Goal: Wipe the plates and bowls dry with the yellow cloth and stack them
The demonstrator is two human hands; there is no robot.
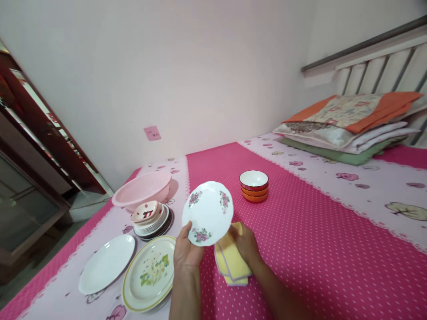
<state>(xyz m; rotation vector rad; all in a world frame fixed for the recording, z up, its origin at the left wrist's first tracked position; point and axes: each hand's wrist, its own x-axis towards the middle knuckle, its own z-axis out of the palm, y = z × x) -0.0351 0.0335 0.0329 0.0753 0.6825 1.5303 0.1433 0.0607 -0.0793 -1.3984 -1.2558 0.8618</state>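
Observation:
A white plate (208, 213) with a scalloped rim and pink flower clusters is tilted up toward me in the middle of the head view. My left hand (188, 249) grips its lower left edge, thumb on the front face. My right hand (246, 243) is closed around a yellow cloth (231, 262) with a grey-purple border, at the plate's lower right. Part of the cloth hangs below the hand, and some of it lies behind the plate. The fingertips of the right hand are partly hidden.
Left of my hands are a yellow-rimmed plate stack (150, 273), a white oval plate (107, 264), a pile of small dishes (154, 218) and a pink basin (143, 190). Stacked bowls (254, 186) stand beyond the cloth on the bedspread (320, 249). Folded cushions (347, 124) lie at the right.

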